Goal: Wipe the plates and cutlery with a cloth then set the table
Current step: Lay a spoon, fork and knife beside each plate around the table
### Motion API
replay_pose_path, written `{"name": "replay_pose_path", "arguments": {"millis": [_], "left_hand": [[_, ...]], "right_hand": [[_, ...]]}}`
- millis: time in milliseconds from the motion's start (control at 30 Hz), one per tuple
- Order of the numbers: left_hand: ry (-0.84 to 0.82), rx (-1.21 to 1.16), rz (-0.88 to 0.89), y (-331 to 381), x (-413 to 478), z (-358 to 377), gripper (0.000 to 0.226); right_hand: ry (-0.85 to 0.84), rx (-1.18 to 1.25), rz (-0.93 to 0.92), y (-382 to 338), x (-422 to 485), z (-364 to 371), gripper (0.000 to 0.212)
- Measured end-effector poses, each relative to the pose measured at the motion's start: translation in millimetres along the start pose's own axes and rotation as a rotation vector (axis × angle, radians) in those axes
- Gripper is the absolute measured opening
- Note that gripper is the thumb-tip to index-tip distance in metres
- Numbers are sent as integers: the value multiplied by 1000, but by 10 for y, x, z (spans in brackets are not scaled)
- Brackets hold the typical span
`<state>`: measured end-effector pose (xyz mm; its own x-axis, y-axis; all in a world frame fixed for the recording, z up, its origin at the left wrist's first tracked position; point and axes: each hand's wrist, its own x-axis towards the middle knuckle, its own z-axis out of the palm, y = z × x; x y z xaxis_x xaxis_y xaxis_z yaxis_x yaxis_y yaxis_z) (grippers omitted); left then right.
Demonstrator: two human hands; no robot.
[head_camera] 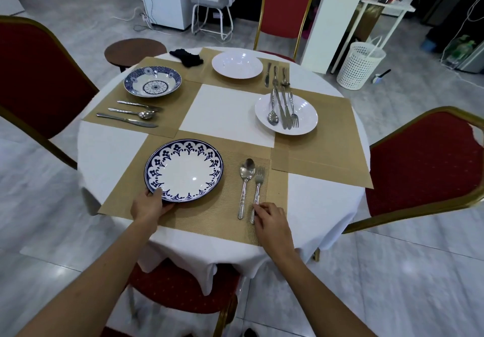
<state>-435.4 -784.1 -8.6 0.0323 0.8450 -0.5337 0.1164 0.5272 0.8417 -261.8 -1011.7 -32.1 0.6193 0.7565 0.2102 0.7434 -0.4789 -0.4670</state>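
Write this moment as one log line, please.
left hand: grips near rim of round blue-patterned white plate | right hand: pinches handle of steel fork beside steel spoon | surface: tan placemat, near seat

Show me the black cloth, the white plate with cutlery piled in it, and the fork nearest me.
black cloth (186, 56), head view, middle of the crumpled fabric.
white plate holding cutlery (307, 114), head view, bare right side inside the rim.
nearest fork (258, 187), head view, neck just below the tines.
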Motion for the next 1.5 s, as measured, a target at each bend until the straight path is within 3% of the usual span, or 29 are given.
{"name": "replay_pose_path", "arguments": {"millis": [167, 533, 767, 967, 1100, 1267, 1400, 1500], "left_hand": [[-80, -16, 16, 15, -5, -71, 33], [-145, -88, 50, -102, -217, -54, 41], [-119, -179, 54, -165, -292, -58, 39], [-102, -112, 122, -137, -277, -145, 38], [-4, 183, 246, -77, -361, -255, 34], [78, 577, 461, 133, -419, -468, 34], [-43, 825, 671, 387, -493, -856, 45], [-73, 1315, 821, 595, -549, -1315, 56]], "right_hand": [[-39, 20, 109, -72, 44, -18, 30], [-83, -46, 139, -96, 40, -70, 32], [-134, -121, 153, -152, 37, -110, 34], [-213, -202, 159, -224, 39, -171, 38], [-350, -299, 161, -404, 193, -315, 39], [-246, -280, 123, -987, 386, -471, 37], [-261, -341, -43, -1547, 398, -505, 42], [-323, -385, -155, -2023, 421, -438, 50]]}}
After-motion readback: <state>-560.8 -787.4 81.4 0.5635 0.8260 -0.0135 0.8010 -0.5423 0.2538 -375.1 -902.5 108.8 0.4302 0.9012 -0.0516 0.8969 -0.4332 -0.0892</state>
